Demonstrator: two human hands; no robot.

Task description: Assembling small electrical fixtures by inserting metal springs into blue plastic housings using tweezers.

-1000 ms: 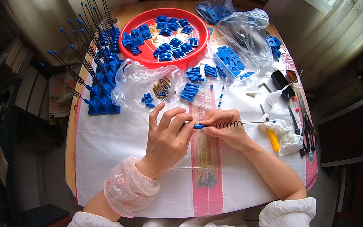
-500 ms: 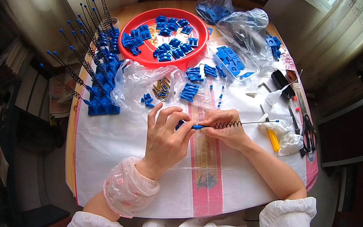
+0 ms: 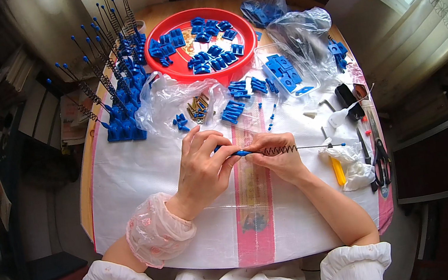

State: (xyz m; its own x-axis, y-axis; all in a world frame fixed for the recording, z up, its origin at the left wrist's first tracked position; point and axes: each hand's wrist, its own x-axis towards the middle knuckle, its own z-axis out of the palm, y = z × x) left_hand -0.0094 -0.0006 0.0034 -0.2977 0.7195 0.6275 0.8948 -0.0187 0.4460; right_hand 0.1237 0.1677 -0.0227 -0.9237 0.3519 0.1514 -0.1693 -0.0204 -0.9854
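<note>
Above the middle of the table, my left hand (image 3: 203,166) pinches a small blue plastic piece (image 3: 242,153) between thumb and fingers; most of it is hidden. From that piece a black coil spring (image 3: 284,149) runs to the right, lying across my right hand (image 3: 277,162), whose fingers are closed around its near end. A thin straight wire ends the spring in a small blue bead (image 3: 343,144). Beyond my left hand lie brass-coloured screws (image 3: 198,107) and several blue clips (image 3: 232,112).
Finished-looking blue bases with upright springs (image 3: 125,124) stand at the left edge. Behind is a red round tray (image 3: 155,71) of blue parts. A clear box (image 3: 316,83), scissors (image 3: 381,163), a yellow-handled tool (image 3: 338,171) and a white squeeze bottle (image 3: 337,118) lie on the right.
The fingers of my left hand have curled in a little over the blue piece. My right hand and the spring have hardly moved.
</note>
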